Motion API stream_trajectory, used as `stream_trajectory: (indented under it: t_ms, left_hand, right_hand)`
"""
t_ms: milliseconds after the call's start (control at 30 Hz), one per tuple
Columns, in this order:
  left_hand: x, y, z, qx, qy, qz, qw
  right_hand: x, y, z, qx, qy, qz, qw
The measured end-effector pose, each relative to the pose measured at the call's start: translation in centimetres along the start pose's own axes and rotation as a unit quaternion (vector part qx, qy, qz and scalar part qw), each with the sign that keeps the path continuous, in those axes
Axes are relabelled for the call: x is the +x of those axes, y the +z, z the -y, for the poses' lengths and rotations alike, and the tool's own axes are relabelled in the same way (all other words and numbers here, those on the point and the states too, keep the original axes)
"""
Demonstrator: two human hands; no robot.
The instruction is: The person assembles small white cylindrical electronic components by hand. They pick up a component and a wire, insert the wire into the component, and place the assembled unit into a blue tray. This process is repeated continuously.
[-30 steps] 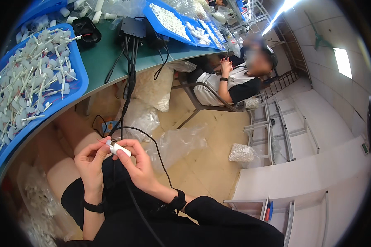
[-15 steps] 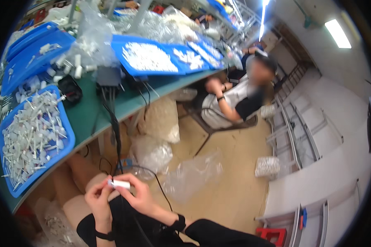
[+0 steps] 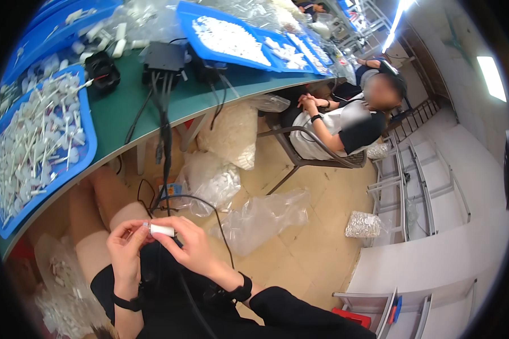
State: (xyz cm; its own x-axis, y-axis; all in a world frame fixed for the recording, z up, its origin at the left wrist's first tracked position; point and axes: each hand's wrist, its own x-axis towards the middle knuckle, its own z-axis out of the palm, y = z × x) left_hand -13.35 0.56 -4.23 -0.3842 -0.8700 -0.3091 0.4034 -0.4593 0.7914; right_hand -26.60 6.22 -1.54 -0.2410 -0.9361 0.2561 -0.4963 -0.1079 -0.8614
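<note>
Above my lap, a short white cylinder point(image 3: 163, 230) lies sideways between the fingertips of my right hand point(image 3: 191, 244), thumb below and fingers above. My left hand point(image 3: 125, 248) is closed in a pinch at the cylinder's left end, on a small pale piece point(image 3: 146, 225) mostly covered by the fingers. The two hands almost meet there. Up and to the left, a blue tray point(image 3: 90, 144) on the green table point(image 3: 116, 121) is heaped with small translucent white parts on thin stems.
Another blue tray point(image 3: 220, 55) of white pieces stands farther back, near a black box with cables point(image 3: 163, 59). Cables point(image 3: 165, 127) hang past the table edge towards my lap. Plastic bags point(image 3: 266, 217) lie on the floor. A co-worker point(image 3: 333, 127) sits at the right in a chair.
The view has shifted, so the table and trays appear higher and farther left. My hands keep their grip on the white cylinder and sit slightly higher in the picture. The co-worker's hands have come together.
</note>
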Motion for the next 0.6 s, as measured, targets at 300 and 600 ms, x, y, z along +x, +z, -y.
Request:
stream_trajectory:
  t_ms: [300,600]
  left_hand:
    - [1.0,-0.7,-0.9,-0.006,-0.004,0.058,0.998]
    - [0.9,-3.7,-2.5,0.085,-0.028,0.099,0.991]
  right_hand:
    - [1.4,-0.6,1.2,0.098,0.127,0.076,0.984]
    - [1.8,1.4,1.8,0.002,0.075,0.125,0.989]
